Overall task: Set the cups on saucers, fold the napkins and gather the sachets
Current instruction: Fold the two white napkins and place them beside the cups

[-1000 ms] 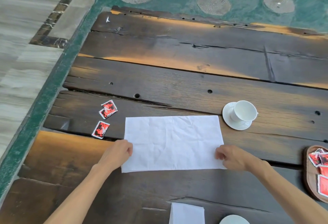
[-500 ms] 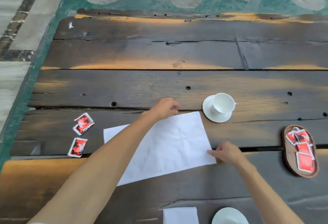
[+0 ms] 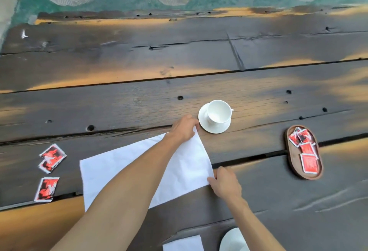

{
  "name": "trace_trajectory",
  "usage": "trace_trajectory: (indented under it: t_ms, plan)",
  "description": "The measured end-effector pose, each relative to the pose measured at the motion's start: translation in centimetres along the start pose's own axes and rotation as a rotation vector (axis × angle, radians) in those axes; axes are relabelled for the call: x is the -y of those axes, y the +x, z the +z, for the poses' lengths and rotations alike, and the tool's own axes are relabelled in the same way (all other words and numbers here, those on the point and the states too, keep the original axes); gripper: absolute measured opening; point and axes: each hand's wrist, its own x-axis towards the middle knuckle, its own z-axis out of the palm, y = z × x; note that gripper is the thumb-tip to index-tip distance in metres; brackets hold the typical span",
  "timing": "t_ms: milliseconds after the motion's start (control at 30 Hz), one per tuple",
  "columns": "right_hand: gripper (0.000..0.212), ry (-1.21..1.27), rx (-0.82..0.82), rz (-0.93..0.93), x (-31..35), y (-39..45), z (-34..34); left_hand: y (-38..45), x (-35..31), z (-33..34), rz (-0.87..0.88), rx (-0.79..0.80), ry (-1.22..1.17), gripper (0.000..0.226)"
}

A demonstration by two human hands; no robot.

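Head view: napkin [image 3: 123,171] lies open and flat on the wooden table [image 3: 199,95], skewed, right edge running from near the saucer [image 3: 203,119] down toward the camera. Left hand [image 3: 184,128] is at the far right corner, arm crossed over the sheet, fingers curled down on the paper; looks like a pinch on that corner, though the knuckles hide the contact. Right hand [image 3: 225,181] is at the near right corner, fingers bent, thumb side on the edge, holding or pinning it. Both on the same short edge, so my read is the step in hand is folding the right edge over to the left, halving the sheet.

Cup [image 3: 218,111] already sits upright on the saucer, just beside the left hand, so lifting that corner carelessly could clip it. Three loose sachets [image 3: 48,171] lie left of the napkin, well apart from the wooden tray [image 3: 292,163] at right, which already holds several. Second white dish [image 3: 233,240] and another white sheet [image 3: 183,243] at the bottom edge, both partly cut off. Fold not yet made, sachet gathering unfinished
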Motion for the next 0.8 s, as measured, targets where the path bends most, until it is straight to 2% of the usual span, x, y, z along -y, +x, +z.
trace_trajectory:
  t_ms: [200,300,400,500,600,667,800]
  plan:
    - [0.007,0.118,-0.009,-0.019,-0.1,0.8,-0.8,-1.1,0.5,-1.7,-0.033,-0.007,-0.079,0.026]
    - [0.004,0.196,-0.014,-0.107,0.2,1.8,-2.2,-2.1,1.8,-3.3,-0.038,0.017,-0.11,0.023]
    - [0.012,0.173,-0.043,-0.207,1.3,2.8,-3.8,-3.4,4.0,-4.9,-0.027,0.018,-0.117,0.019]
    - [0.021,0.055,-0.084,-0.338,3.6,3.7,-5.2,-4.9,6.3,-6.4,-0.029,0.024,-0.096,0.025]
    - [0.018,-0.203,-0.123,-0.495,6.7,4.5,-5.9,-6.6,8.5,-7.8,-0.064,-0.01,-0.064,0.022]
    - [0.016,-0.322,-0.136,-0.568,9.0,4.8,-6.2,-7.8,9.8,-8.7,-0.095,-0.039,-0.056,0.019]
    - [0.026,-0.454,-0.208,-0.665,13.7,5.7,-7.3,-10.3,12.2,-10.7,-0.164,-0.093,-0.05,0.014]
